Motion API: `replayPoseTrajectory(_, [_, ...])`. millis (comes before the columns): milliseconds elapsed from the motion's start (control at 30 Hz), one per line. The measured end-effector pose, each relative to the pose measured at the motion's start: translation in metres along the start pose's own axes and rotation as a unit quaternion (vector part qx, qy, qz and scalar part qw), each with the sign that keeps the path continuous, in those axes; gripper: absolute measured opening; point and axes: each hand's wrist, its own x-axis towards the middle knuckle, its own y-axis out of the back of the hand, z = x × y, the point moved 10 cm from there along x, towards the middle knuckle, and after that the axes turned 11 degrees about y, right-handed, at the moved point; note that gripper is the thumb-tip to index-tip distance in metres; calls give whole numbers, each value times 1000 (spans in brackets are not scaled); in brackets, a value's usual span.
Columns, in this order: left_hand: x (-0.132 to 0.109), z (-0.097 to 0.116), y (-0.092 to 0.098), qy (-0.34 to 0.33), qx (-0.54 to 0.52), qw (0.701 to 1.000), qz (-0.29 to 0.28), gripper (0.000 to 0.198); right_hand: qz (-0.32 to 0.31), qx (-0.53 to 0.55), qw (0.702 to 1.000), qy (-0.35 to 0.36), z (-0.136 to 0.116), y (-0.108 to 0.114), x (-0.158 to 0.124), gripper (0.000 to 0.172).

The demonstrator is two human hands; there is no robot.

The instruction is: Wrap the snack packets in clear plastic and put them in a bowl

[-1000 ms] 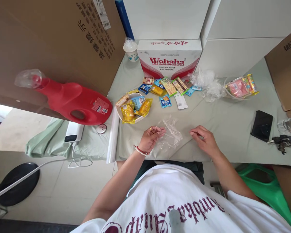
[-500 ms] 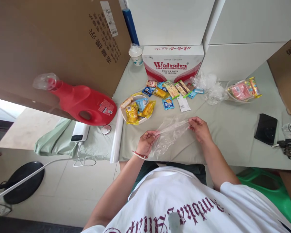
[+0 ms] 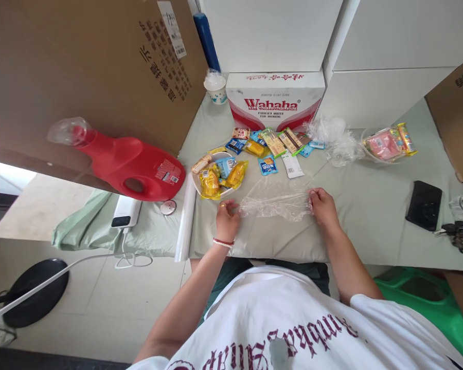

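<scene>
A sheet of clear plastic wrap (image 3: 274, 201) is stretched between my two hands above the pale green table (image 3: 370, 216). My left hand (image 3: 227, 220), with a bead bracelet at the wrist, pinches its left end. My right hand (image 3: 324, 207) pinches its right end. Just beyond my left hand stands a white bowl (image 3: 216, 177) filled with yellow and blue snack packets. A roll of plastic wrap (image 3: 185, 218) lies to the left of that hand.
Loose snack packets (image 3: 270, 145) lie before a Wahaha carton (image 3: 274, 100). Crumpled plastic (image 3: 334, 139) and a second bowl of snacks (image 3: 386, 144) sit right. A black phone (image 3: 423, 201) and keys (image 3: 457, 232) are far right. A red jug (image 3: 131, 164), power bank (image 3: 125, 211) and paper cup (image 3: 216, 88) are left.
My right hand took hold of the wrap, and both hands moved apart and forward, pulling the crumpled film into a taut horizontal band nearer the bowl.
</scene>
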Motion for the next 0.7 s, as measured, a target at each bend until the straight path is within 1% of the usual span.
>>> replayPoseTrajectory(33, [-8, 15, -2, -67, 69, 995, 5, 39, -11, -30, 999, 18, -2, -1, 1, 33])
replayPoseTrajectory(67, [-19, 29, -10, -140, 150, 979, -4, 40, -25, -56, 998, 33, -4, -3, 2, 33])
replayPoseTrajectory(100, [-30, 39, -25, -207, 232, 950, -30, 41, -40, -79, 995, 45, -5, -6, 2, 34])
replayPoseTrajectory(133, [-39, 42, -41, -256, 303, 915, -71, 43, -51, -103, 992, 57, -6, -8, 3, 35])
replayPoseTrajectory(167, [-46, 40, -57, -283, 352, 884, -118, 47, -57, -128, 988, 73, -8, -9, 4, 37])
replayPoseTrajectory(200, [-48, 36, -69, -295, 384, 860, -162, 52, -60, -155, 982, 92, -11, -9, 5, 38])
replayPoseTrajectory(233, [-47, 32, -77, -295, 404, 844, -196, 58, -60, -187, 974, 115, -15, -8, 7, 40])
replayPoseTrajectory(267, [-43, 27, -81, -285, 416, 835, -219, 66, -61, -224, 963, 141, -20, -7, 8, 42])
replayPoseTrajectory(333, [-29, 19, -81, -251, 426, 835, -241, 90, -67, -300, 932, 194, -29, -3, 11, 45])
replayPoseTrajectory(400, [-17, 15, -77, -220, 427, 839, -254, 111, -86, -364, 898, 231, -34, 4, 14, 48])
replayPoseTrajectory(433, [-15, 14, -75, -213, 424, 840, -263, 116, -97, -388, 885, 240, -34, 9, 16, 48])
replayPoseTrajectory(467, [-14, 15, -74, -211, 417, 842, -271, 116, -108, -405, 874, 244, -34, 15, 18, 49])
replayPoseTrajectory(500, [-15, 17, -73, -211, 405, 845, -277, 109, -115, -422, 866, 244, -34, 22, 20, 47])
replayPoseTrajectory(533, [-16, 19, -72, -211, 391, 851, -280, 97, -113, -438, 857, 245, -37, 29, 22, 45])
replayPoseTrajectory(600, [-17, 23, -70, -203, 361, 867, -278, 64, -77, -465, 843, 260, -53, 39, 21, 40])
replayPoseTrajectory(633, [-16, 24, -70, -197, 350, 875, -271, 50, -52, -470, 836, 278, -65, 40, 17, 40])
replayPoseTrajectory(667, [-15, 24, -70, -191, 346, 880, -263, 43, -39, -465, 831, 304, -79, 34, 10, 41])
replayPoseTrajectory(700, [-15, 23, -70, -187, 349, 882, -255, 41, -46, -452, 825, 336, -91, 20, 1, 41])
